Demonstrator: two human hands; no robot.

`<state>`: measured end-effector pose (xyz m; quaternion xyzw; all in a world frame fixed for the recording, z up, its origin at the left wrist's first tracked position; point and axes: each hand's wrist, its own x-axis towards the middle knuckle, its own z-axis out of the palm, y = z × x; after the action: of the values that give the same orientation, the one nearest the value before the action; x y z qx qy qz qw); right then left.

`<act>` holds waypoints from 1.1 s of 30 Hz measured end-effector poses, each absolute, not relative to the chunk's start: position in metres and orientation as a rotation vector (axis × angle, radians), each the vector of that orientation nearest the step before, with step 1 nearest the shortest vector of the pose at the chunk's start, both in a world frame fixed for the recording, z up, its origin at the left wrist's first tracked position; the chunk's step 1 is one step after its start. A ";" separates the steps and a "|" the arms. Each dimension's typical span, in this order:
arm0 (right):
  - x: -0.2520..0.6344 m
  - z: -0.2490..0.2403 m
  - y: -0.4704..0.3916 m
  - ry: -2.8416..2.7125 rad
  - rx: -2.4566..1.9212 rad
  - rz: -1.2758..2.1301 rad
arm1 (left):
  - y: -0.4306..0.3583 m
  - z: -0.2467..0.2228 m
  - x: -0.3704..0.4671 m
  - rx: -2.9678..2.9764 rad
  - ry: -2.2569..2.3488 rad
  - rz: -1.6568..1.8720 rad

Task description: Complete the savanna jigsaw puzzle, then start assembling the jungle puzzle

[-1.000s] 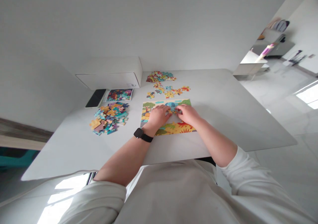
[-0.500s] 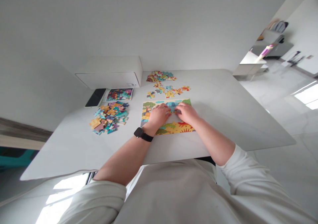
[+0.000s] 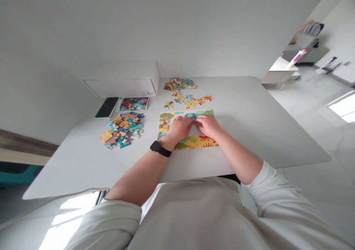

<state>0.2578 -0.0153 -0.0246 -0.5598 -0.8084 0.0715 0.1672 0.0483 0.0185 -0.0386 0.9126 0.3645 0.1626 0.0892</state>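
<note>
Lying by the left edge of the counter (image 3: 255, 128), toward its back, is a phone (image 3: 107, 108) with a dark screen. A mixed heap of puzzle pieces (image 3: 122, 130) sits just in front of it, and a white box (image 3: 119, 88) stands along the back edge. A colourful picture card (image 3: 133, 104) lies beside the phone, in front of the box. Next comes the left hand (image 3: 179, 128), a black watch (image 3: 155, 146) on its wrist, fingers bent down onto the animal puzzle (image 3: 195, 143), which lies near the middle of the front edge. Behind the puzzle are some loose pieces (image 3: 190, 104) and, close to the back edge, a second pile (image 3: 180, 84). Rightmost, the right hand (image 3: 208, 126) rests its curled fingers on the puzzle's upper part, near the left fingertips. Whether either hand pinches a piece, I cannot tell.
</note>
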 end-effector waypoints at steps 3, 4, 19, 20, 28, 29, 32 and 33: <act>0.259 -0.027 -0.014 -2.300 -1.595 0.194 | 0.018 -0.036 0.048 2.740 1.042 0.451; 0.259 -0.027 -0.014 -2.300 -1.596 0.192 | 0.019 -0.036 0.048 2.742 1.040 0.452; 0.264 -0.023 -0.017 -2.335 -1.579 0.209 | 0.021 -0.036 0.043 2.693 1.024 0.551; 0.265 -0.022 -0.017 -2.340 -1.561 0.208 | 0.021 -0.036 0.043 2.692 1.031 0.558; 0.264 -0.022 -0.018 -2.379 -1.496 0.193 | 0.018 -0.036 0.041 2.723 1.030 0.574; 0.264 -0.023 -0.018 -2.380 -1.489 0.190 | 0.018 -0.035 0.040 2.725 1.024 0.571; 0.264 -0.026 -0.017 -2.394 -1.463 0.183 | 0.017 -0.033 0.036 2.718 1.026 0.561; 0.264 -0.026 -0.017 -2.396 -1.459 0.181 | 0.016 -0.032 0.035 2.713 1.030 0.556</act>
<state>0.2643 -0.0172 -0.0265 -0.5120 -0.8407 0.0634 0.1648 0.0350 0.0162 -0.0325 0.9142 0.3471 0.1873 0.0934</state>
